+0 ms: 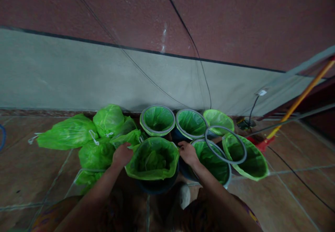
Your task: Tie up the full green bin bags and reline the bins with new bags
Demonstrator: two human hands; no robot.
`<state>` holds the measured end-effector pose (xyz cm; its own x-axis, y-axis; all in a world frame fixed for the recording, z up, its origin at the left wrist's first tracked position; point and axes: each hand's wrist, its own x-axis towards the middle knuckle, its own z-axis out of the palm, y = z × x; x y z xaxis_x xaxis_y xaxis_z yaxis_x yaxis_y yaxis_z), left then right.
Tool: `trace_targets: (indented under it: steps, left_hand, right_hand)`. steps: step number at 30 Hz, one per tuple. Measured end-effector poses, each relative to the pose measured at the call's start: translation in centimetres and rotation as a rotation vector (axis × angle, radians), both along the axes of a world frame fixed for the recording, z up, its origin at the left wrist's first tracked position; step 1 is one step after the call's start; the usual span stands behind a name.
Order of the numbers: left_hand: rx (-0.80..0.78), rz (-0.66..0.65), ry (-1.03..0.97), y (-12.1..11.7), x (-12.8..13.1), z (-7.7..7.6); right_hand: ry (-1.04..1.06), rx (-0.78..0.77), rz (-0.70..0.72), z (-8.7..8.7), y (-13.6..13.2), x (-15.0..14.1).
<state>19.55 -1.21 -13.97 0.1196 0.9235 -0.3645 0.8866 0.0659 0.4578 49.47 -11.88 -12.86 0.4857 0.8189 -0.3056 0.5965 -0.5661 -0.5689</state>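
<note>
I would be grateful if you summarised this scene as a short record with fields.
Left hand: at the left edge of the green liner; grip unclear
Right hand: by the liner's right edge; grip unclear
Liner's place: in the dark front bin, edge folded outward
Behind: two lined, ringed bins near the wall
Loose part: gray ring, overlapping lined bins at right
Left side: filled green bags on the tiled floor

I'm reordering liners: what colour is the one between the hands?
The liner is bright green, best seen in the head view.
</note>
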Motion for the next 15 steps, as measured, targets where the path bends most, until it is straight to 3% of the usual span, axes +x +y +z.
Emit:
trace_targets:
  steps: [3,6,9,15]
  left_hand:
    - [-0.011,-0.079,0.037,0.4,0.3,2.0]
    - [-0.04,-0.033,0.094,0.9,0.7,2.6]
    - [-0.093,0.034,0.114,1.4,1.4,1.7]
    - [-0.193,-0.034,0.046,1.8,3.3,-0.6]
  right_hand:
    - [-0.021,-0.013,0.057,0.9,0.7,0.4]
    - [-0.086,-0.064,-0.012,0.4,1.5,0.9]
    - [-0.041,-0.157,0.018,-0.9,2.6,0.9]
    - [0.095,-0.239,0.07,-3.9,4.2,-0.5]
